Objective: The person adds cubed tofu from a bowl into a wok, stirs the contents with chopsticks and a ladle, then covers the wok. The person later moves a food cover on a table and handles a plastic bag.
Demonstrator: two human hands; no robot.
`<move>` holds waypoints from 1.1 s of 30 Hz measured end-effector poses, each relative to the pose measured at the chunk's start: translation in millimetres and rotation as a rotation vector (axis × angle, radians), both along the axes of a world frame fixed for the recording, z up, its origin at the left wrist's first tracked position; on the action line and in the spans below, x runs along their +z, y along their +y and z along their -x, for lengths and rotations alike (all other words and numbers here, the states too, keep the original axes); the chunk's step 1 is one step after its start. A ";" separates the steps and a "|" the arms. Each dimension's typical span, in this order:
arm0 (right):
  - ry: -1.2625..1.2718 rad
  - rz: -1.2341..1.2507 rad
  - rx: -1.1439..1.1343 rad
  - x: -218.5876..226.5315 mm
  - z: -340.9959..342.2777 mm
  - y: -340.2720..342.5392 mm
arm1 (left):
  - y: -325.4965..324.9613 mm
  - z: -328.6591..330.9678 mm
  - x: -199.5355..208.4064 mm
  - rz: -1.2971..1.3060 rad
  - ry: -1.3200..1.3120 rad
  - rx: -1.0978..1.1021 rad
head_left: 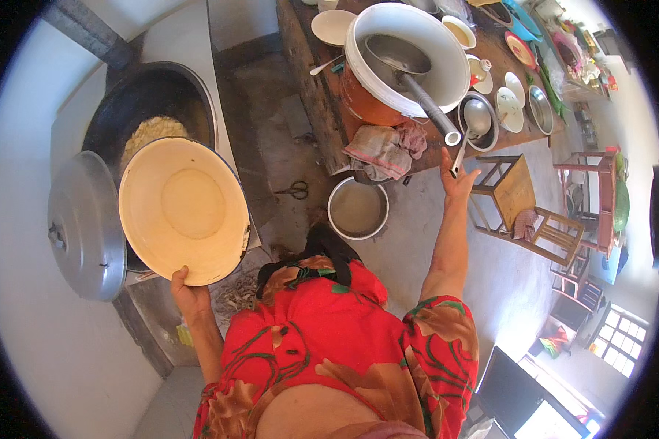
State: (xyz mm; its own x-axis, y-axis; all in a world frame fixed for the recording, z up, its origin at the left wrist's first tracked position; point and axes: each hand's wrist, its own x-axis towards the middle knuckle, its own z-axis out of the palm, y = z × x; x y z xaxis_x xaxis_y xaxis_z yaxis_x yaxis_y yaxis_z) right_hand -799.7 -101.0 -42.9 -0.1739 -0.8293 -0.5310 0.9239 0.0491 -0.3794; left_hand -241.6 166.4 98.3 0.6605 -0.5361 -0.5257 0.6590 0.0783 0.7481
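Note:
My left hand (192, 294) grips the near rim of a cream enamel basin (194, 212), thumb over the edge. The basin is tilted, its bare inside facing up, in front of a large dark wok (99, 132) that holds a pale yellowish mass (154, 132). My right hand (458, 183) reaches to the table edge, fingers apart and thumb stretched out. It is right by the handle end of a ladle (478, 117) resting in a steel bowl (493, 139); whether they touch I cannot tell. Above it juts the tubular handle of a big scoop (399, 55) lying across a white bucket (359, 29).
A metal lid (88, 227) leans at the wok's left. Cloths (388, 150) hang at the wooden table's (311, 66) corner. On the floor are a metal basin (357, 209) and scissors (295, 190). Wooden chairs (516, 194) stand to the right. Several bowls (509, 110) crowd the table.

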 end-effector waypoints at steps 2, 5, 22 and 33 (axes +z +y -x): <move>-0.063 0.016 -0.030 3.0 -10.2 1.2 | 4.9 -3.6 4.4 0.030 0.028 -0.003; -0.224 0.005 -0.026 -7.0 -15.9 27.9 | 4.3 -4.8 1.9 0.022 0.048 0.029; 0.258 0.124 1.310 83.8 -317.4 109.9 | -17.6 23.2 -8.2 0.068 0.022 -0.085; 0.208 0.069 1.206 72.0 -338.9 141.9 | -11.9 22.2 -10.5 0.016 -0.188 -0.244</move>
State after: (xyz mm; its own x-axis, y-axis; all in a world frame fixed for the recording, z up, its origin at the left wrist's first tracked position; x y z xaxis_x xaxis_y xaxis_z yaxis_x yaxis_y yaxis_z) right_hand -460.8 40.9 29.1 0.6484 -0.5432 -0.5334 0.2223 0.8052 -0.5498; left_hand -263.8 154.5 87.8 0.5959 -0.6980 -0.3971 0.5102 -0.0528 0.8584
